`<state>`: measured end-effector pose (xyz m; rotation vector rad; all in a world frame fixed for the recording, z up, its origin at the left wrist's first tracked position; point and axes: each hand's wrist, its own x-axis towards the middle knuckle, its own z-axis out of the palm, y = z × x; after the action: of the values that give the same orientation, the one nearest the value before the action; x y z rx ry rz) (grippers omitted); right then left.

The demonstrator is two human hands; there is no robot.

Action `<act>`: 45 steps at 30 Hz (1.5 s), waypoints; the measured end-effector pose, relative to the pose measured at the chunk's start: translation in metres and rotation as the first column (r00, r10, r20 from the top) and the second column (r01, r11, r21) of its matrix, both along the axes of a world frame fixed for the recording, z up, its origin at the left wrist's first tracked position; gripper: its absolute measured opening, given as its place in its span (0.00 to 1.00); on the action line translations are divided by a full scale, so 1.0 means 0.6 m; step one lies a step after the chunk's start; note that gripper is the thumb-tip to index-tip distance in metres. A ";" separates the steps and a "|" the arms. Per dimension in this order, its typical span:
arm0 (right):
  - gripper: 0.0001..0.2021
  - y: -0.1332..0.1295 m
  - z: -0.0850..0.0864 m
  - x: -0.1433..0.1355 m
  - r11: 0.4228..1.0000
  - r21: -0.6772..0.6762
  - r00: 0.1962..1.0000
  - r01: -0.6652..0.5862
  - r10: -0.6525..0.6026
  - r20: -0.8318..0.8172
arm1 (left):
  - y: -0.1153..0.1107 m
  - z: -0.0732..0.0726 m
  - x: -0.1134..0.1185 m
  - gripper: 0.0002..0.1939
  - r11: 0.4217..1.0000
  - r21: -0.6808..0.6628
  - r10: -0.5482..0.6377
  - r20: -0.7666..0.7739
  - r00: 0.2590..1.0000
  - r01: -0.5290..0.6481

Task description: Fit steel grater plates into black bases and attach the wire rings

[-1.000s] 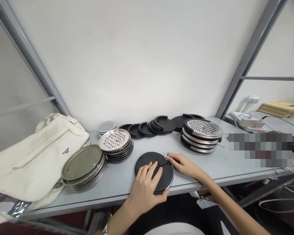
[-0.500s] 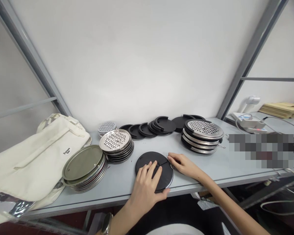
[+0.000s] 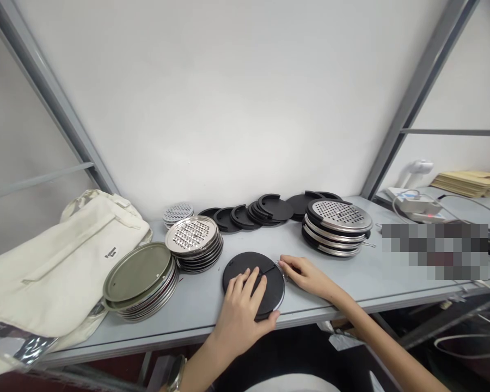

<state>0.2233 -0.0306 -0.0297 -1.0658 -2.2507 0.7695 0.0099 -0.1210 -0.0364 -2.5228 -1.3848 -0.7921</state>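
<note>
A round black disc (image 3: 271,294) with a silvery rim lies near the table's front edge. My left hand (image 3: 245,305) rests on it, fingers spread over the top and thumb at its lower right edge. At the disc's right edge, my right hand (image 3: 300,275) pinches a small metal wire loop (image 3: 285,270) joined to a thin dark cord across the disc. To the right stands a stack of perforated metal discs with black holders (image 3: 341,215). Left of my hands are a stack of metal grater discs (image 3: 191,235) and a stack topped by an olive-green disc (image 3: 138,272).
Black notched discs (image 3: 275,208) lie in an overlapping row along the wall. A cream fabric bag (image 3: 93,239) covers the table's left end. At the right are a white device (image 3: 414,201), cables and yellowish flat pieces (image 3: 465,184).
The black disc and my left hand on it have shifted slightly to the left. My right hand has stayed almost in place.
</note>
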 end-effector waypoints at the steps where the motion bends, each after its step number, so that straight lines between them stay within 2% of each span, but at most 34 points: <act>1: 0.18 0.000 0.000 -0.001 1.000 0.007 1.000 0.004 -0.004 0.002 | 0.000 0.000 0.000 0.27 1.000 0.002 -0.004 0.003 1.000 0.004; 7: 0.18 0.008 -0.001 -0.016 0.998 0.058 0.999 0.025 -0.028 0.045 | 0.000 0.002 0.002 0.27 1.000 0.021 -0.001 0.012 1.000 0.001; 13: 0.17 0.008 -0.003 -0.029 0.986 0.129 0.990 0.104 -0.115 0.086 | 0.000 0.000 0.003 0.27 1.000 0.023 0.015 0.006 1.000 -0.015; 24: 0.17 0.000 0.001 -0.021 0.993 0.107 0.996 0.059 -0.065 0.056 | 0.002 -0.010 0.006 0.27 0.997 0.057 0.055 -0.010 0.998 -0.055; 45: 0.17 0.000 0.001 -0.021 0.990 0.126 0.996 0.060 -0.067 0.055 | 0.001 -0.005 0.004 0.28 0.997 0.062 0.050 -0.012 0.999 -0.049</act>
<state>0.2109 -0.0307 -0.0290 -1.1085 -2.2697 0.5708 0.0122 -0.1201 -0.0395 -2.4340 -1.3909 -0.7946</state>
